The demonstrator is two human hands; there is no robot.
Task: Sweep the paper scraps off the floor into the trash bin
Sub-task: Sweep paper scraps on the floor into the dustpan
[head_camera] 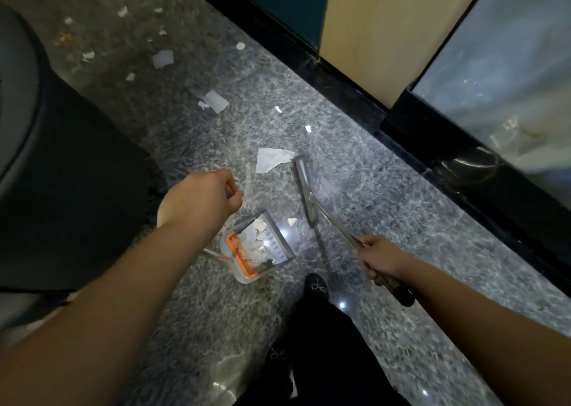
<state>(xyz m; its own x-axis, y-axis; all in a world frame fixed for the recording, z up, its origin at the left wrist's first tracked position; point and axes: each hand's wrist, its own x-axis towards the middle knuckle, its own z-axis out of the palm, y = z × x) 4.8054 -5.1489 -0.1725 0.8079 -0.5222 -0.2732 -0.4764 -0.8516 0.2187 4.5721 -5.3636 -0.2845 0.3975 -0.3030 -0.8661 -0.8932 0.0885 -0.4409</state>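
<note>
My left hand grips the top of the dustpan's long handle. The grey dustpan, with an orange comb edge, stands on the speckled floor and holds several white paper scraps. My right hand grips the metal broom handle. The grey broom head rests on the floor just right of the dustpan. A large torn paper scrap lies right beside the broom head's far end. A small scrap sits between broom and dustpan. More scraps are scattered farther away.
A dark round bin or chair base fills the left side. A black skirting strip runs diagonally along the wall at right, with a glass panel beyond. My dark-shoed foot stands just behind the dustpan.
</note>
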